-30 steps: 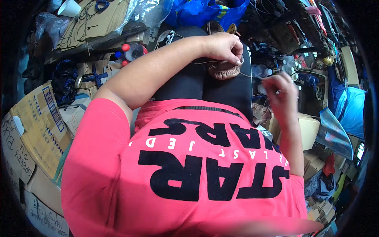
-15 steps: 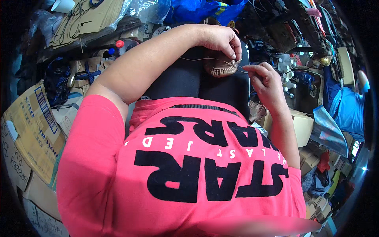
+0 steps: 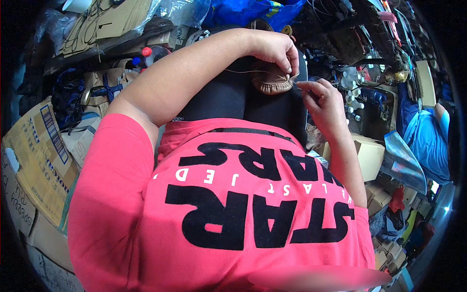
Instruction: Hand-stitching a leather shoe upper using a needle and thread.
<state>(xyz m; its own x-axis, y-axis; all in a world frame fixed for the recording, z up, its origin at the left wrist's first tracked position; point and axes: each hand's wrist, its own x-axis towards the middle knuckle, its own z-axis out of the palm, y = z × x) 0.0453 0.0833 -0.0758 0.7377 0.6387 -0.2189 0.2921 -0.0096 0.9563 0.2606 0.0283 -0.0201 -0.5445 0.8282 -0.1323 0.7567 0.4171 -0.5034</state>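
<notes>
The brown leather piece (image 3: pixel 273 82) lies on the black lap, its long axis from 9 to 3 o'clock. The left hand (image 3: pixel 275 48) pinches its top edge, and the right hand (image 3: pixel 323 100) at 3 o'clock pinches a thin needle at its right end. Cardboard boxes (image 3: pixel 39 146) and clutter crowd all sides, leaving little free room.

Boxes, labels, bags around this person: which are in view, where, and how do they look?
Brown cardboard box, far left: flattened, with a striped barcode label and dark print.
Plain tan cardboard box, right of the right forearm: small, closed.
Clear plastic bag, top centre: crumpled, shiny.
Blue bag, top: soft, yellow trim.
</notes>
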